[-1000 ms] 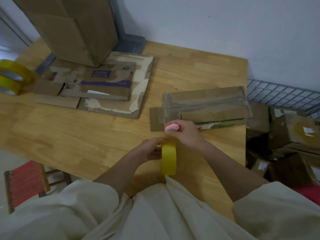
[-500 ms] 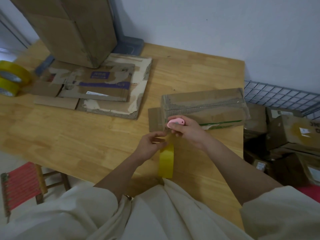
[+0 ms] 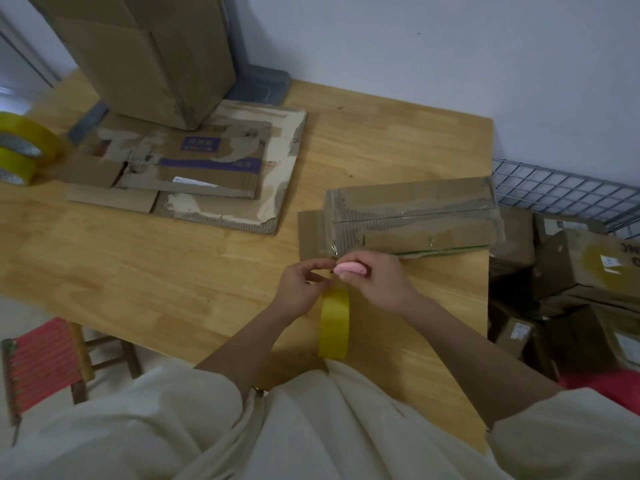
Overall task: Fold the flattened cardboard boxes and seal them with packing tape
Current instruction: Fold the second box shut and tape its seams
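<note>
With a pink cutter [image 3: 350,270] gripped in the right hand [image 3: 375,284] and the tape end pinched by the left hand [image 3: 300,287] above the yellow tape roll [image 3: 334,323] at lower centre, beside the folded box [image 3: 412,216], the strip could be twisted or stuck to itself if tension is lost.

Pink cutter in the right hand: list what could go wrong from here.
1. The pink cutter sits right beside the left hand fingers pinching the tape end; a slip might nick them.
2. The yellow tape roll stands on edge near the table front; it could roll off.
3. The folded box overhangs the table's right edge and may tip if pressed.
</note>
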